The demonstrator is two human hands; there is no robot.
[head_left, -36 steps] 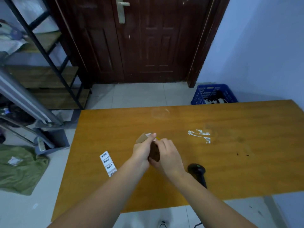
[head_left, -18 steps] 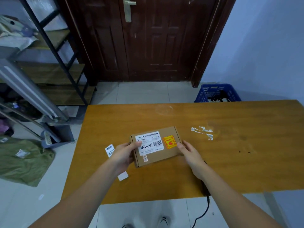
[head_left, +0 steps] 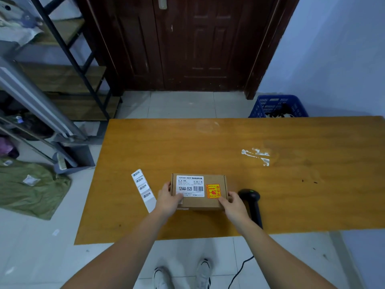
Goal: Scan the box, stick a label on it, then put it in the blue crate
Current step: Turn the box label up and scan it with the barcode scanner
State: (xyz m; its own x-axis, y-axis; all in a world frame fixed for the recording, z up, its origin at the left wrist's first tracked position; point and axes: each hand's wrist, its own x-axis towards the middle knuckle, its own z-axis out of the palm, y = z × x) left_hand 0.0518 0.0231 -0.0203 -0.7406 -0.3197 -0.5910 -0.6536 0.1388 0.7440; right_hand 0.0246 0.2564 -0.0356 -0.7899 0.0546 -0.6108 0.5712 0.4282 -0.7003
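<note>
A small brown cardboard box (head_left: 215,180) lies flat on the wooden table (head_left: 208,147), its white barcode label and orange sticker facing up. My left hand (head_left: 167,198) grips its near left corner, thumb on the white label. My right hand (head_left: 231,204) holds its near right corner, fingers at the orange sticker. A strip of white labels (head_left: 143,187) lies on the table just left of the box. A black barcode scanner (head_left: 251,200) lies to the right of my right hand. The blue crate (head_left: 278,105) stands on the floor beyond the table's far edge, at the right.
White tape scraps (head_left: 257,155) stick to the table right of centre. A dark door (head_left: 187,42) is straight ahead and a metal shelf rack (head_left: 62,59) at the left. A green cloth (head_left: 31,188) lies on the floor at left. The scanner's cable (head_left: 239,270) hangs near my feet.
The box went from being turned on edge between my hands to lying flat, label side up, and has squared up with the table edge. The scanner has come out from under my right hand.
</note>
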